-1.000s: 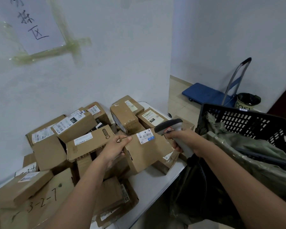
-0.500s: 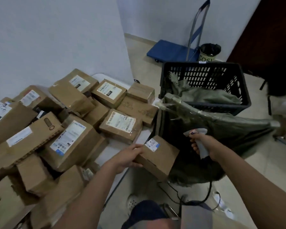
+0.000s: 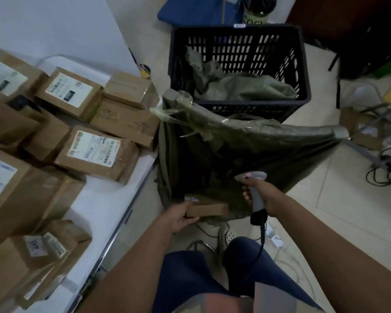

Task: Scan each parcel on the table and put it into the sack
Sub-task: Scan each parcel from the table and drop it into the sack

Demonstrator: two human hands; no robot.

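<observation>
Parcel [image 3: 207, 209]: small brown cardboard box, held level at its near end in the left hand [image 3: 180, 216], positioned inside the open mouth of the dark green sack [image 3: 246, 141] beside the bench [image 3: 104, 199]. Right hand [image 3: 261, 195]: grip closed around the handle of a grey barcode scanner [image 3: 254, 188], poised over the sack's near edge. Remaining stock: labelled cardboard parcels [image 3: 95, 150] heaped on the bench; black slotted crate [image 3: 239, 64] standing behind the sack.

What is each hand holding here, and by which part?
Left hand grips a small cardboard parcel by its near-left end, at the sack mouth. Right hand holds the scanner by its handle.
</observation>
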